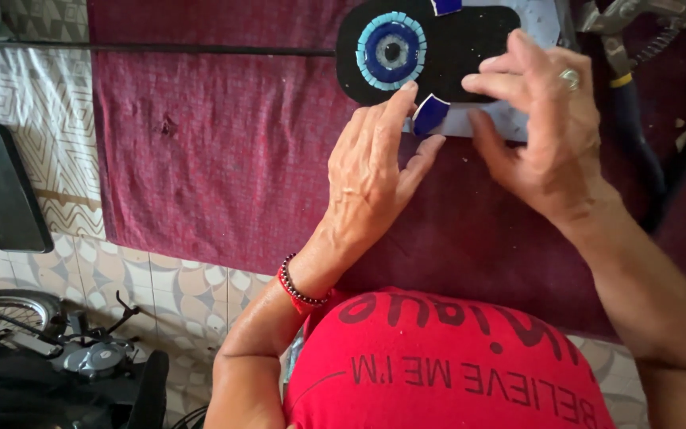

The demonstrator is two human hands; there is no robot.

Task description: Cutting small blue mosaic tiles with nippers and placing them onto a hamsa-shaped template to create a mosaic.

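nearest is the person's red shirt point(446, 365), and at the left wrist a dark bead bracelet point(299, 287). the left hand point(371, 171) lies flat and half open on the maroon cloth point(216, 151); its index and middle fingertips pinch lightly a dark blue shard point(430, 113), probably to keep it against the board's near edge. the right hand point(545, 119), ring on one finger, is loosely open with curled fingers and holds nothing; it rests on the black board point(462, 48), as if to steady it. farther, a blue round mosaic eye point(391, 50) sits on the board. pliers point(629, 32) lie at far right.
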